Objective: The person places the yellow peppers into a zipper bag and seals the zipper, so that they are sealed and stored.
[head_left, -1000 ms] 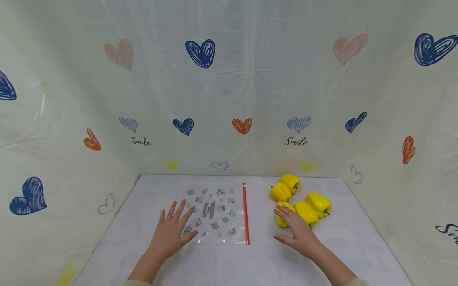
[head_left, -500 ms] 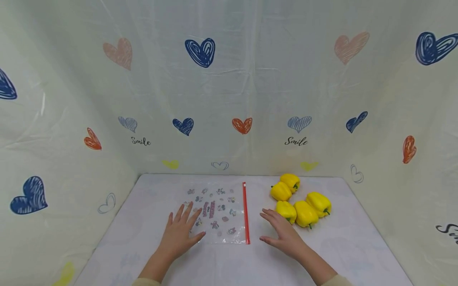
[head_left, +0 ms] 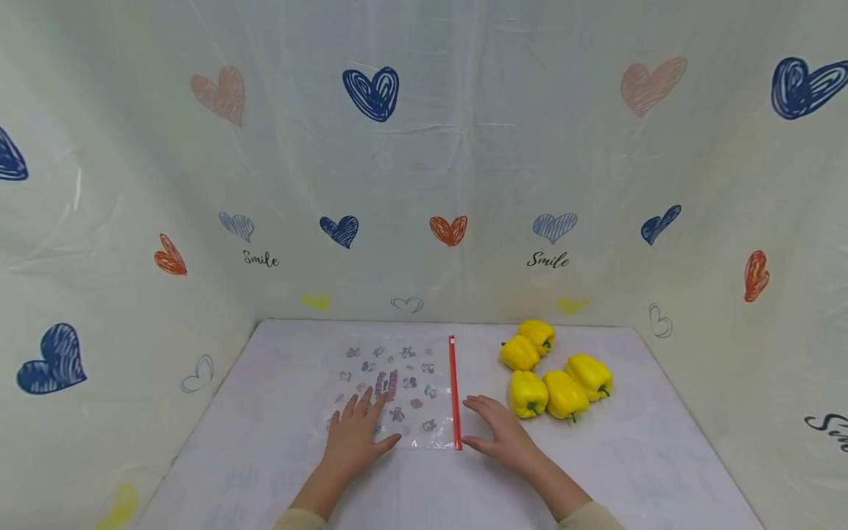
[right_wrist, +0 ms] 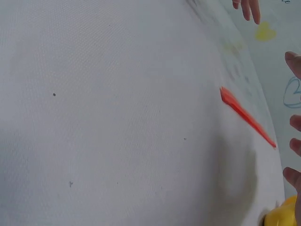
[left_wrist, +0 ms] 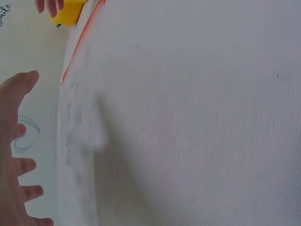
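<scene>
A clear zip bag (head_left: pixel 424 401) printed with small cartoon figures lies flat on the table, its red zip strip (head_left: pixel 455 394) along the right side. Over the bag's near left part is my left hand (head_left: pixel 353 442), fingers spread and holding nothing; the left wrist view shows a gap between this hand (left_wrist: pixel 11 160) and the table. My right hand (head_left: pixel 503 438) hovers just right of the red strip, fingers loosely bent, nothing in its grasp. Close by on its right are several yellow bell peppers, the nearest pepper (head_left: pixel 528 394) beside the knuckles.
Two more yellow peppers (head_left: pixel 520 353) sit farther back, and another pair (head_left: pixel 566 395) stands to the right. The white-covered table (head_left: pixel 629 456) meets a hanging curtain (head_left: pixel 424 162) with printed hearts at the back and both sides.
Both hands have shifted: the right one moved left, from over the peppers to beside the red strip; the left one moved right and slightly nearer. Bag and peppers stay in place.
</scene>
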{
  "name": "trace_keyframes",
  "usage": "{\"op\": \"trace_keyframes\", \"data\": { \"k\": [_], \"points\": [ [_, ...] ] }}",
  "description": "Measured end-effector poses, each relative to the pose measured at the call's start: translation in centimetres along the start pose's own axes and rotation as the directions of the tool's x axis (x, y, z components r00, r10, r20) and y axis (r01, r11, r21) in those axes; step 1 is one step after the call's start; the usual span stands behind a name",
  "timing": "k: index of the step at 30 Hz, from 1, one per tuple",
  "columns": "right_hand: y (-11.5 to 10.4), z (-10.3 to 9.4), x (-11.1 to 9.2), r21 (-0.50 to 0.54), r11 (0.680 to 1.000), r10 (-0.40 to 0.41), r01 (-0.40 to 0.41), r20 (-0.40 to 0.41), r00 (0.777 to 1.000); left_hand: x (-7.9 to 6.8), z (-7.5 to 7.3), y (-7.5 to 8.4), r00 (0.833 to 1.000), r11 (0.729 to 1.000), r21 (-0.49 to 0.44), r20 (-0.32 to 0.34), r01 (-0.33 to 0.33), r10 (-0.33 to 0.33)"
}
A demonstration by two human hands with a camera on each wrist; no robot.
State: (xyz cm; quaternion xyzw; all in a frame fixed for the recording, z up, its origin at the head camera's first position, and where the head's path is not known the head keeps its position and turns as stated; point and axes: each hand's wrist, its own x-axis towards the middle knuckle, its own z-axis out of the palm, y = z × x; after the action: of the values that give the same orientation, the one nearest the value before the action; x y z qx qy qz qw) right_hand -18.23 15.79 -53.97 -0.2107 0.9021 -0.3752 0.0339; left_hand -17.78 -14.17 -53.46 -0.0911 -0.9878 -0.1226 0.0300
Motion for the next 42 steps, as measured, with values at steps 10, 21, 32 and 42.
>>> {"op": "trace_keyframes", "data": {
  "k": [10,21,32,42],
  "points": [
    [0.4,1.2,0.4,0.001,1.000,-0.004,0.004,-0.013,1.000,0.6,1.5,2.0,0.999,0.999,-0.002,-0.008,0.044,-0.044],
    [0.8,2.2,0.4,0.011,1.000,-0.003,0.004,-0.051,0.999,1.1,3.1,4.1,0.996,0.996,0.015,-0.010,0.090,-0.090],
    [1.5,2.7,1.0,0.005,1.000,0.018,-0.018,-0.068,0.997,1.7,3.7,4.7,0.994,0.995,0.020,0.048,0.095,-0.096],
    [1.3,2.6,0.6,0.018,0.999,0.038,-0.037,-0.065,0.997,1.7,3.7,3.0,0.992,1.000,0.016,0.127,0.024,-0.026]
  ]
}}
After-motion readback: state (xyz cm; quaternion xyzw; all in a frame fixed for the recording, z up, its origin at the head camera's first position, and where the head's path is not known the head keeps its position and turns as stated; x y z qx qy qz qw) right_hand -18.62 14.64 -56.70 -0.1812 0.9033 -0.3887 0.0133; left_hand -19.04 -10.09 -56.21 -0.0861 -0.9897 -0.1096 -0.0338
